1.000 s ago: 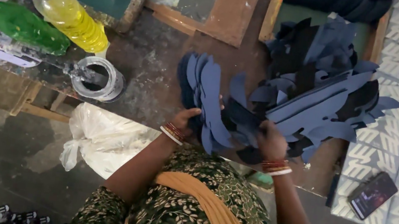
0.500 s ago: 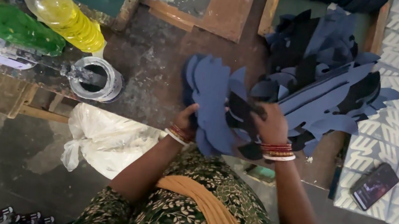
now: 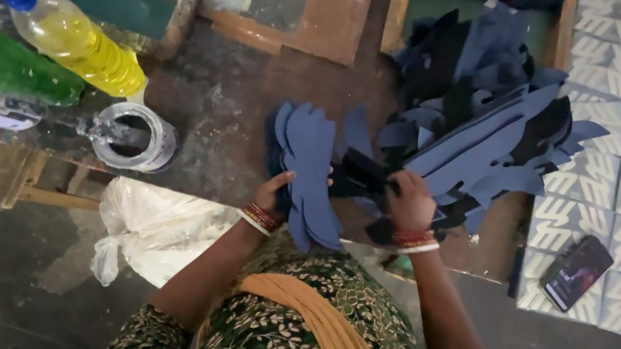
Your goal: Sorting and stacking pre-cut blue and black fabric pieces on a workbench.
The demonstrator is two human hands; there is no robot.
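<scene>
I am gripping a stack of blue cut-out pieces (image 3: 311,171) in my left hand (image 3: 273,194), fingers wrapped around its lower edge, just left of the frame's centre. My right hand (image 3: 408,202) is closing on dark pieces at the near edge of the big heap of blue and black shapes (image 3: 486,118), right of centre. A yellow bottle (image 3: 72,39) and green bottle (image 3: 9,67) are lying upper left, beside a round tin (image 3: 135,137). A phone (image 3: 576,272) is lying at the right.
</scene>
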